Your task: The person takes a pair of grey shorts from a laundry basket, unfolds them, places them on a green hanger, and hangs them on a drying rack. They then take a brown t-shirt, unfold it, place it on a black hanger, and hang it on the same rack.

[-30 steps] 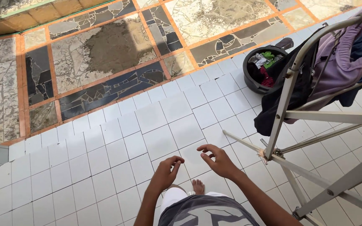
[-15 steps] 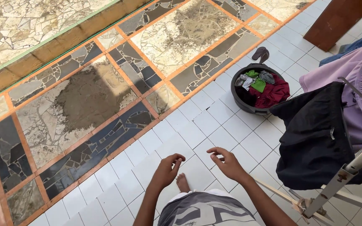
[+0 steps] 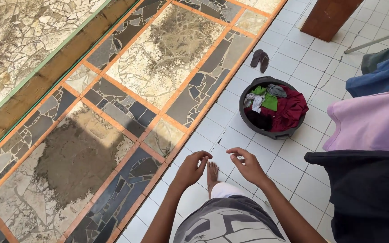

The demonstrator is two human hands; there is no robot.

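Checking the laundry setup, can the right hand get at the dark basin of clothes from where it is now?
Probably not without stepping or bending: the right hand is empty and held near the body, while the basin sits further out on the white tiles. Nothing lies between them.

One head-worn view looks steeply down from standing height onto the tiled floor; the left hand and right hand sit close below. The laundry basin lies farther ahead.
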